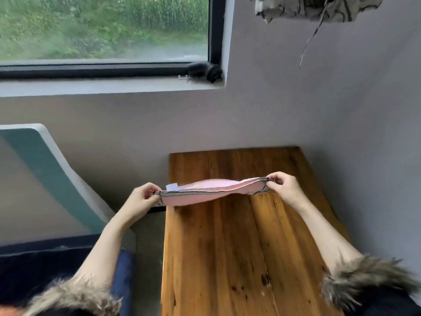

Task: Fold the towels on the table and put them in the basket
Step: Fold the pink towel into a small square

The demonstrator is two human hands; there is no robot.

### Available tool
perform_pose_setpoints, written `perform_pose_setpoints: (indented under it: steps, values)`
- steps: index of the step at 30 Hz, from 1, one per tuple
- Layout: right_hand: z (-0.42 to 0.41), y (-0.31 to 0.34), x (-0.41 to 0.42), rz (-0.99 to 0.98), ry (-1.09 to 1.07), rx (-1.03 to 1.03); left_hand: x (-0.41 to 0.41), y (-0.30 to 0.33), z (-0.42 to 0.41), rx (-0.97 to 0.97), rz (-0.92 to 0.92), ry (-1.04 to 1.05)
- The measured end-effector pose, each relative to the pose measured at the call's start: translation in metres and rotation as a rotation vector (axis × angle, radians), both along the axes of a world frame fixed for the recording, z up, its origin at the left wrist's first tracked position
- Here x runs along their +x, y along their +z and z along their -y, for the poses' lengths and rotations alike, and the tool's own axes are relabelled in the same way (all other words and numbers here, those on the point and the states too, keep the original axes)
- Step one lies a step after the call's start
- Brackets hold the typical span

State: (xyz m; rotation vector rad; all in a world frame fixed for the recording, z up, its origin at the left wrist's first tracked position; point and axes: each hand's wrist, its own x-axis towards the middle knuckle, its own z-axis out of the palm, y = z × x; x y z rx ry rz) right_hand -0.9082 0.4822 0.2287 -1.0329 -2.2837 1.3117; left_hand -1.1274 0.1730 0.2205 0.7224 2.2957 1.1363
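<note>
Pink towel [205, 192] held stretched flat above far end of wooden surface [227, 247], apparently clear of it. Left hand [141, 197] pinching towel's left end past surface's left edge. Right hand [284, 185] pinching right end over surface. White tag [172, 187] near left end.

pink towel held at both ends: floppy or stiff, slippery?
Likely floppy: the pink towel sags and curves between the left hand and right hand. Probably light, since fingertip pinches carry it. Cloth edges look grippable, not slippery.
</note>
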Motion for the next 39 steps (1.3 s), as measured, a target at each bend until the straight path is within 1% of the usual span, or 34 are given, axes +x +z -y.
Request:
perform_pose_setpoints:
  steps: [3, 5, 6, 9, 12, 14, 16, 20, 22, 28, 34, 39]
  values:
    - [0.006, -0.031, 0.026, 0.224, 0.096, -0.144, 0.025, -0.029, 0.014, -0.160, 0.223, -0.081]
    - [0.011, -0.046, 0.042, 0.392, 0.144, -0.218, 0.039, -0.046, 0.021, -0.254, 0.344, -0.082]
    - [0.014, -0.052, 0.049, 0.442, 0.150, -0.276, 0.045, -0.053, 0.025, -0.290, 0.401, -0.080]
    - [0.022, -0.065, 0.065, 0.531, 0.150, -0.425, 0.063, -0.070, 0.033, -0.360, 0.549, -0.097]
    - [0.028, -0.075, 0.075, 0.555, 0.129, -0.478, 0.075, -0.079, 0.038, -0.358, 0.618, -0.105]
    - [0.031, -0.081, 0.076, 0.548, 0.101, -0.473, 0.078, -0.085, 0.040, -0.328, 0.594, -0.103]
    - [0.031, -0.086, 0.075, 0.534, 0.058, -0.446, 0.078, -0.090, 0.039, -0.285, 0.531, -0.083]
    - [0.029, -0.100, 0.066, 0.488, -0.008, -0.332, 0.071, -0.102, 0.029, -0.189, 0.411, 0.003]
    - [0.025, -0.109, 0.057, 0.458, -0.028, -0.274, 0.064, -0.111, 0.022, -0.172, 0.347, 0.015]
    - [0.014, -0.139, 0.028, 0.438, -0.093, -0.174, 0.042, -0.141, -0.004, -0.170, 0.216, 0.087]
    - [0.001, -0.170, 0.010, 0.442, -0.072, -0.131, 0.024, -0.174, -0.021, -0.197, 0.163, 0.141]
    - [-0.004, -0.192, 0.005, 0.440, -0.114, -0.123, 0.019, -0.195, -0.030, -0.221, 0.125, 0.144]
